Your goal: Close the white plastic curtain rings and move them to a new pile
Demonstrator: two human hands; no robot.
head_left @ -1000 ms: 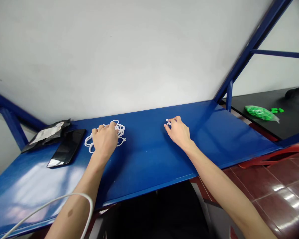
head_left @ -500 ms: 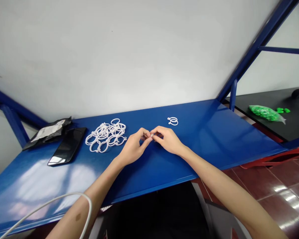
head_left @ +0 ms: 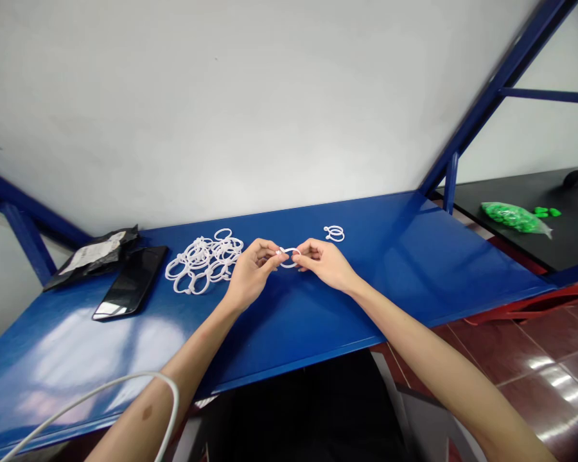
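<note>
A: What is on the blue worktop (head_left: pixel 414 282)?
B: A heap (head_left: pixel 205 263) of white rings at the left, beside a phone (head_left: pixel 130 282). Judging by its size, most of the work is not yet done.
A: And the hands?
B: The left hand (head_left: pixel 250 279) and right hand (head_left: pixel 327 264) meet mid-worktop, just above it. The fingers of both are pinched on one ring (head_left: pixel 289 257), each at a side.
A: Anything finished?
B: Only a small pair (head_left: pixel 334 233), lying apart to the right, seems done.

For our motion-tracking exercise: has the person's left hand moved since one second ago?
Yes. The left hand left the pile of white rings and moved right, toward the right hand. Both pinch a single white ring.
</note>
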